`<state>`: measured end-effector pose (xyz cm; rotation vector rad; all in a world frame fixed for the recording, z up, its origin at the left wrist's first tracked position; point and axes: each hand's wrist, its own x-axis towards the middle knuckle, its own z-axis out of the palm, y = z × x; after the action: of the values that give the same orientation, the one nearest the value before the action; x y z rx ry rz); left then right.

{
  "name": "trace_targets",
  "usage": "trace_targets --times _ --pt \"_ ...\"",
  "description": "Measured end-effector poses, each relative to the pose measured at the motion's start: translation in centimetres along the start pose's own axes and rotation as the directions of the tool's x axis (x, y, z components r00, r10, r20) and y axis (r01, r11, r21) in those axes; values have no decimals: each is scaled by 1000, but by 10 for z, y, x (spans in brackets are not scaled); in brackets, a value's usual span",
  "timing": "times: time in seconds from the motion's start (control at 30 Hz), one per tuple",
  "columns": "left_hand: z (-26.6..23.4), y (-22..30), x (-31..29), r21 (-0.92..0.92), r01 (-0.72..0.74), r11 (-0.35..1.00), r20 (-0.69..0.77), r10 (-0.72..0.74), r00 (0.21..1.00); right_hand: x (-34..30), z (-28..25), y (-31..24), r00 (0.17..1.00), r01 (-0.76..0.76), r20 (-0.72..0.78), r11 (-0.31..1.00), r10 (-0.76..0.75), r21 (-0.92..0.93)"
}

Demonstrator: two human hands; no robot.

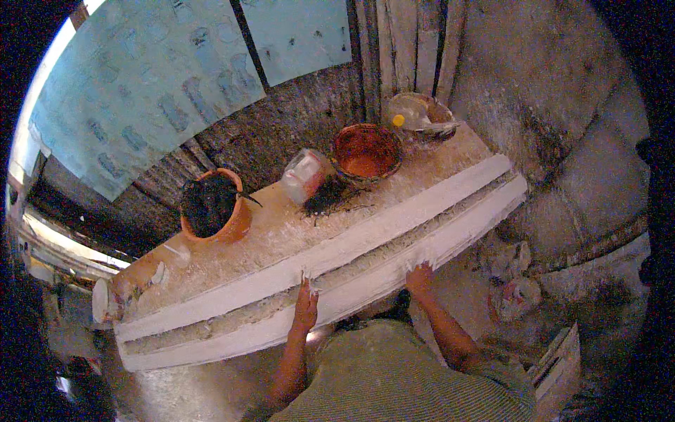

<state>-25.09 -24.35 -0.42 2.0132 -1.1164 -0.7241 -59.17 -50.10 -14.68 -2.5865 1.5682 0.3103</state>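
A long white plaster-like moulding lies along the near side of a tan worktop, with a rough grey groove running down its length. My left hand rests on its near strip, fingers stretched forward and white stuff coating the fingertips, which reach the groove. Farther right, my right hand touches the moulding's near edge. White material also covers those fingertips, and the fingers look spread with nothing visible held in them. The undersides of both hands are hidden.
Behind the moulding on the worktop stand an orange pot with dark contents, a clear plastic container, a reddish-brown bowl and a cut clear bottle with a yellow cap. Crumpled bags lie at the right.
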Motion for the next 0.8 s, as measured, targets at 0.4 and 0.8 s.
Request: trace_targets --times 0.4,0.8 --pt "-11 -34 -26 -34 8 999 -60 -10 998 -23 -54 -30 966 -64 258 990 29 125" --pt "8 -22 -36 -78 -21 997 -20 19 1000 -33 -141 -32 975 -203 36 824 217 528"
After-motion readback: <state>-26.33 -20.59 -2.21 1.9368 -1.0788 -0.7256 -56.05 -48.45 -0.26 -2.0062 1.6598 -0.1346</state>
